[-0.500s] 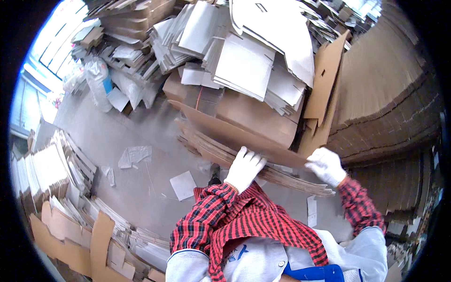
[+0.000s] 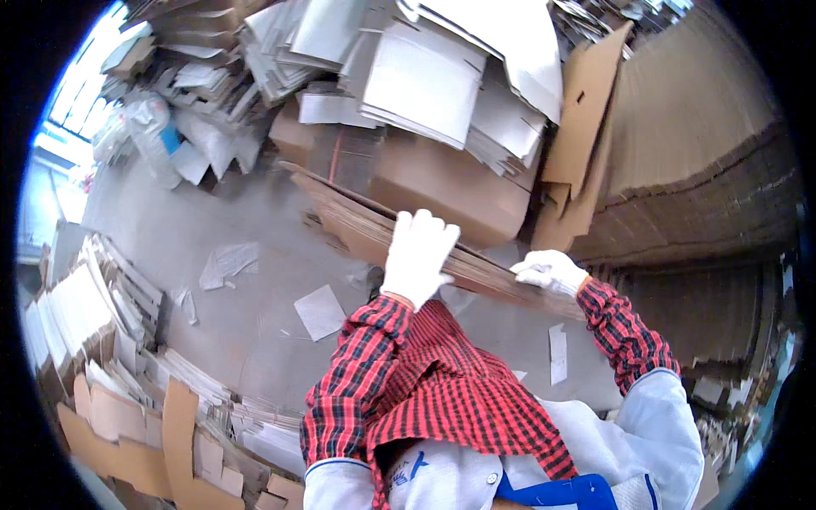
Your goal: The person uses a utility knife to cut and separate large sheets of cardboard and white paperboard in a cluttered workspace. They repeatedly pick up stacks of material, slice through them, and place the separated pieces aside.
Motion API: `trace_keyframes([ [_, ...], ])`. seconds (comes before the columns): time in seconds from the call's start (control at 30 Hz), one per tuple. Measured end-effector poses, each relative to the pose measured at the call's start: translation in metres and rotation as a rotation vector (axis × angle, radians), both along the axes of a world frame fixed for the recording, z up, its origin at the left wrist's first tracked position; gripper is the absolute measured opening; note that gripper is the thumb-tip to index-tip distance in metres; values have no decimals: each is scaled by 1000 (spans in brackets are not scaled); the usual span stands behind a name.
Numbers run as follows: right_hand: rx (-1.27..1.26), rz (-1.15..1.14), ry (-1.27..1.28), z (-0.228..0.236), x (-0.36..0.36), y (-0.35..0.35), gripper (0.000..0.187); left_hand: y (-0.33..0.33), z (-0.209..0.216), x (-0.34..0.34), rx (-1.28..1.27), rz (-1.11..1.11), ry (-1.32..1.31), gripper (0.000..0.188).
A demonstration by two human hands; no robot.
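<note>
A bundle of flat brown cardboard sheets (image 2: 365,223) stands on edge in front of me, slanting from the far left down to the near right. My left hand (image 2: 418,259), in a white glove, grips the bundle's upper edge near its middle. Its fingers reach over the top, with the thumb out to the right. Farther right, my right hand (image 2: 551,272), gloved too, closes on the upper edge near the bundle's right end. Its fingertips are partly hidden, so how many sheets it pinches is unclear.
Beyond the bundle sits a brown carton block (image 2: 450,183) topped with white sheets (image 2: 425,81). A tall cardboard stack (image 2: 688,144) rises at right, beside a leaning brown sheet (image 2: 586,119). Scrap paper (image 2: 320,312) lies on the floor. Piled cardboard offcuts (image 2: 127,425) fill the lower left.
The far sheet, held apart at its right end before, now lies against the bundle. My right hand has moved left and slightly up; my left hand has shifted up and left along the edge.
</note>
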State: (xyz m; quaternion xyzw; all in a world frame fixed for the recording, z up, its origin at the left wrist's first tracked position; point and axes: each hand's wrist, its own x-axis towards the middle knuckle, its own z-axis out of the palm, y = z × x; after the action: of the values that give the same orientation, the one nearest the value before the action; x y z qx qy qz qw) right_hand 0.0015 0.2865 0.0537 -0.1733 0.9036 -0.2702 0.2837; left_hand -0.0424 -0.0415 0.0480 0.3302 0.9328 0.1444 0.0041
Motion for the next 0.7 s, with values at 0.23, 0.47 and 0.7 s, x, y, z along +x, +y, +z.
trace_keyframes([
  [0.23, 189, -51, 31, 2, -12, -24, 58, -18, -19, -14, 62, -11, 37, 100],
  [0.47, 146, -68, 48, -5, -2, -11, 73, -11, -23, -17, 54, -53, 42, 102],
  [0.7, 220, -88, 129, 0, -12, -34, 74, -29, -32, -15, 34, -21, 148, 96],
])
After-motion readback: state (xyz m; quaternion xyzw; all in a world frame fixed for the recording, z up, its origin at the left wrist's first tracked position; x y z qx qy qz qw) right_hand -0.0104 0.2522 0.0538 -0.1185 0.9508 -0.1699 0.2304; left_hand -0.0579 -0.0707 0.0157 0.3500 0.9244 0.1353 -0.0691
